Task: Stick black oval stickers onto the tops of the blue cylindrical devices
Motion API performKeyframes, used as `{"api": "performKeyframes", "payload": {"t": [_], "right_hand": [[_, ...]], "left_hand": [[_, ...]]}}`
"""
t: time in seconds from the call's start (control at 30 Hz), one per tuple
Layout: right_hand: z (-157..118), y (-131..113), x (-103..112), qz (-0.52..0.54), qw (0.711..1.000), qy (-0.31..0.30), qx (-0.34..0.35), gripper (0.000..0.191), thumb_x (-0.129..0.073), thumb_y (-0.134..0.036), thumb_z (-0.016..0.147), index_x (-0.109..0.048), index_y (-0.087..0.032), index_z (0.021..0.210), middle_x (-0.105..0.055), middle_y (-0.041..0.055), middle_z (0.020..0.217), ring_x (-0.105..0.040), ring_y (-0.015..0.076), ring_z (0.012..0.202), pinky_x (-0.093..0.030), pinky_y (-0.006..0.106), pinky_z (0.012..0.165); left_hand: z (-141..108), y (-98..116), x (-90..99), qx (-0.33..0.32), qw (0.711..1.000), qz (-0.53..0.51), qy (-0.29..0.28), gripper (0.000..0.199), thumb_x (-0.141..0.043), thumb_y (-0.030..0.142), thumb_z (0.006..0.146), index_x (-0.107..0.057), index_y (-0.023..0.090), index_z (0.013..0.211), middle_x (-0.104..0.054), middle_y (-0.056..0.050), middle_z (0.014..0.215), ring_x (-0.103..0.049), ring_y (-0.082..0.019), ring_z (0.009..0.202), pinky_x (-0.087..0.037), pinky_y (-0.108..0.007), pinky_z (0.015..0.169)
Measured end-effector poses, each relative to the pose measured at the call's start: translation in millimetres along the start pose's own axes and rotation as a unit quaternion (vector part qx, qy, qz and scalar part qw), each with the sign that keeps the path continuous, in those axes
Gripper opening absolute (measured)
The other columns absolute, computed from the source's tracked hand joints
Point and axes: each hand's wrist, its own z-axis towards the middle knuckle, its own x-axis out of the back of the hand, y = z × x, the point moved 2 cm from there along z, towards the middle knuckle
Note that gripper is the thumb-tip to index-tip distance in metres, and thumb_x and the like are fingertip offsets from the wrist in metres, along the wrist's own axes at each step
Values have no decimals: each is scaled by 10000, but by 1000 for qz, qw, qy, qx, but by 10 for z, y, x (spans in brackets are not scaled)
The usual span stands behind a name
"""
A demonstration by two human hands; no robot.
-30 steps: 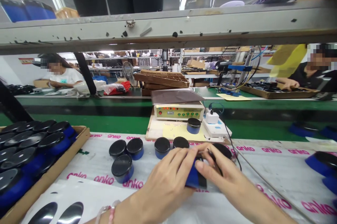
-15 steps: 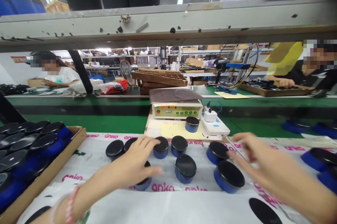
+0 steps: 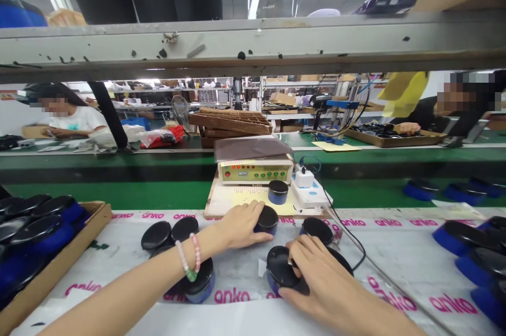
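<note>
Several round blue pots with glossy black lids stand on the white sheet (image 3: 233,278) printed in pink. My left hand (image 3: 245,224), with bead bracelets at the wrist, has its fingers wrapped round the left side of a pot (image 3: 267,219) near the middle. My right hand (image 3: 306,267) grips a nearer pot (image 3: 280,263), with fingers on its lid and thumb at its front. A small metallic bit shows by the right fingertips, too small to name. Two more pots are partly behind my right hand. Other pots (image 3: 156,236) stand beyond and under my left forearm.
A carton (image 3: 103,217) of pots is on the left, more pots (image 3: 460,236) on the right. Behind stand a control box (image 3: 255,173), a single pot (image 3: 278,191) and a power strip (image 3: 310,194) with cables. A shelf beam (image 3: 296,36) crosses above. Two people sit opposite.
My left hand has moved right, onto another pot. My right hand has come left and down onto a pot. The view has turned slightly right.
</note>
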Motion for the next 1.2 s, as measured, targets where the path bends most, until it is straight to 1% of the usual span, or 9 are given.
{"api": "performKeyframes", "payload": {"t": [0.2,0.33,0.47,0.67,0.77,0.87,0.93,1.03,1.2], "right_hand": [[-12,-78,-147,-42,996,69,42,279,-709,-316,760,-457,-199,776,-580,64,900,-532,251,825,-451,387,698],[-66,-74,-174,-81,989,107,55,293,-730,-298,741,-469,-193,823,-582,57,840,-551,254,778,-455,410,695],[-122,-51,-175,-97,986,119,58,343,-737,-347,726,-480,-182,882,-589,63,863,-559,251,779,-452,425,734],[42,15,-285,-143,978,143,42,170,-619,-278,782,-494,-178,838,-583,67,824,-549,266,800,-428,427,733],[58,112,-256,-152,975,155,41,166,-541,-325,850,-501,-165,826,-597,113,849,-543,293,786,-414,444,692],[-18,236,-149,-153,970,181,51,279,-455,-443,900,-507,-172,862,-608,131,911,-549,293,816,-409,425,692],[-81,337,-80,-139,969,199,38,350,-410,-517,903,-508,-185,858,-608,127,906,-555,284,815,-412,408,690],[-160,483,-62,-112,972,206,6,407,-383,-588,883,-504,-207,806,-601,131,918,-567,281,809,-426,410,702],[-302,615,-194,-143,972,182,-43,460,-395,-644,842,-516,-201,814,-605,150,938,-587,309,817,-470,441,668]], "left_hand": [[439,265,-162,-67,997,-38,-12,626,-559,516,843,-399,103,1286,-535,-189,1201,-546,-354,1076,-422,-448,896],[439,226,-87,-74,994,-82,-27,662,-451,626,852,-407,157,1317,-543,-157,1208,-549,-321,1087,-440,-421,895],[274,117,51,-32,993,-115,-23,587,-190,564,950,-441,167,1302,-539,-148,1222,-511,-286,1149,-416,-416,940],[39,74,245,14,989,-140,-36,586,-137,520,971,-413,151,1333,-506,-111,1333,-477,-205,1213,-371,-311,1006],[-257,-148,492,66,989,-128,-40,570,-152,529,966,-381,181,1356,-454,-88,1388,-421,-196,1262,-319,-311,1043],[-703,-505,655,159,981,-89,-60,529,-255,547,936,-491,204,1261,-498,-111,1330,-391,-301,1269,-254,-456,1056],[-994,-706,635,226,969,-65,-78,547,-306,580,901,-517,199,1232,-522,-143,1282,-414,-361,1236,-266,-525,1016],[-1265,-834,464,283,953,-45,-94,659,-398,667,822,-467,196,1278,-544,-158,1244,-484,-374,1159,-326,-520,965],[-1316,-810,274,318,945,-26,-76,684,-364,707,810,-450,210,1271,-527,-146,1275,-461,-365,1189,-332,-500,970]]}}
